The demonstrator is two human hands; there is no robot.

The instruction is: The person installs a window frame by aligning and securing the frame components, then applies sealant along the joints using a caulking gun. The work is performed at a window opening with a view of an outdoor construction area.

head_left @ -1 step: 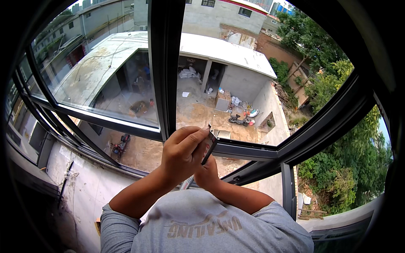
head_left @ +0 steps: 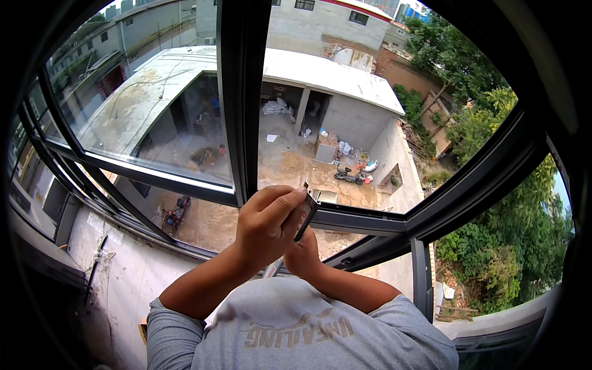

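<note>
In front of my chest I hold a dark metal profile strip (head_left: 308, 221), tilted, with its cut, hooked end pointing up and away. My left hand (head_left: 264, 217) is closed near that upper end, the thumb and fingertips pinching its edge. Lower down, my right hand (head_left: 302, 255) wraps round the same strip, its fingers partly hidden behind the left wrist. A greyish length (head_left: 273, 267) shows below the hands, close to my shirt; it looks like the strip's lower part. Just beyond the hands stands the dark window frame (head_left: 242, 123).
A glass pane (head_left: 154, 123) fills the left opening, while a bottom rail (head_left: 364, 222) runs to the right. Debris and a dark rod (head_left: 97, 262) lie on the pale surface at left. Far below are a courtyard with a scooter (head_left: 349, 177), a motorbike (head_left: 177, 213), and trees (head_left: 493, 246).
</note>
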